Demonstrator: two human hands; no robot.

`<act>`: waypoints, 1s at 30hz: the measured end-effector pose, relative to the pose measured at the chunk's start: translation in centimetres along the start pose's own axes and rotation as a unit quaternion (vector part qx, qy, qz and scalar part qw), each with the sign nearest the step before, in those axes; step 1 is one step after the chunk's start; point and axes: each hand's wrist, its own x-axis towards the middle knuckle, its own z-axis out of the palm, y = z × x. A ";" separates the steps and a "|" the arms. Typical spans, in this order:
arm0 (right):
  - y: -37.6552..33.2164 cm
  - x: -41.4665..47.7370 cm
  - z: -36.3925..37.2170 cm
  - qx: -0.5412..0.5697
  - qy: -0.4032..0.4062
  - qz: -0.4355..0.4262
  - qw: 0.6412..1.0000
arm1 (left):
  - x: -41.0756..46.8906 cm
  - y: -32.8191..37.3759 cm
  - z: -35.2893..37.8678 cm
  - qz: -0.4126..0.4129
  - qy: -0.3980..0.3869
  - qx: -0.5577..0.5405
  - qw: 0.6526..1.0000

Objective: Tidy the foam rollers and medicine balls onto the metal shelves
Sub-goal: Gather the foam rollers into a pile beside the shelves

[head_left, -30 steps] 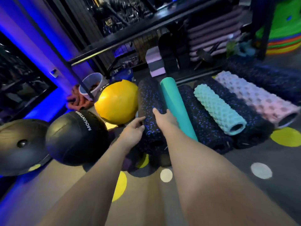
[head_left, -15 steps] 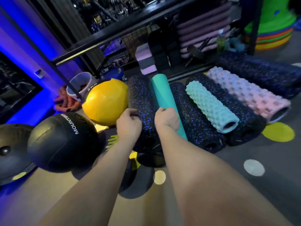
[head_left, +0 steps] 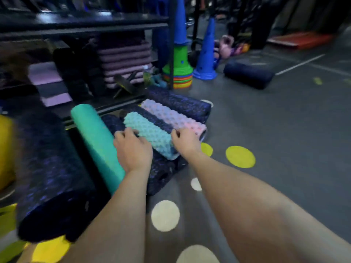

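Half a second ago both hands were on the black speckled roller [head_left: 51, 173] beside the yellow medicine ball [head_left: 5, 149]. Now they have shifted right to the knobbed teal roller [head_left: 152, 137], and the view has swung with them, so only a sliver of the ball shows at the left edge. The left hand [head_left: 133, 149] curls over the roller's left flank and the right hand [head_left: 187, 142] over its right, each grip clenched on it (motion blur hides the fingertips). That roller lies on top of dark speckled rollers [head_left: 161, 173] on the floor, between the smooth teal roller [head_left: 96, 141] and the pink knobbed roller [head_left: 171, 115], in front of the metal shelves [head_left: 76, 21]. The grey floor [head_left: 284, 120] carries yellow dots [head_left: 240, 156] and pale ones. Farther off stand blue cones [head_left: 206, 52], a green cone stack [head_left: 177, 63] and a dark bolster [head_left: 248, 74]. The lower shelf holds stacked purple mats [head_left: 125, 59] and foam blocks [head_left: 45, 73].
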 end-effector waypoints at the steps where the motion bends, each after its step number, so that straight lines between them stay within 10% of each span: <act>1: 1.6 -0.2 -2.0 -0.024 0.026 0.009 0.999 | -1.1 0.9 1.3 0.011 -0.061 -0.002 0.998; 8: 11.5 -9.9 -16.9 -0.131 0.117 0.171 0.970 | -10.8 9.7 6.4 0.186 -0.338 -0.064 0.920; 13: 18.5 -21.1 -25.2 -0.204 0.159 0.300 0.918 | -20.8 15.6 6.4 0.430 -0.483 0.010 0.763; 18: 24.7 -31.2 -28.0 -0.177 0.245 0.425 0.853 | -32.2 17.7 4.5 0.482 -0.595 -0.021 0.643; 30: 41.0 -47.2 -34.2 0.000 0.314 0.559 0.767 | -52.3 19.4 4.8 0.146 -0.671 -0.099 0.720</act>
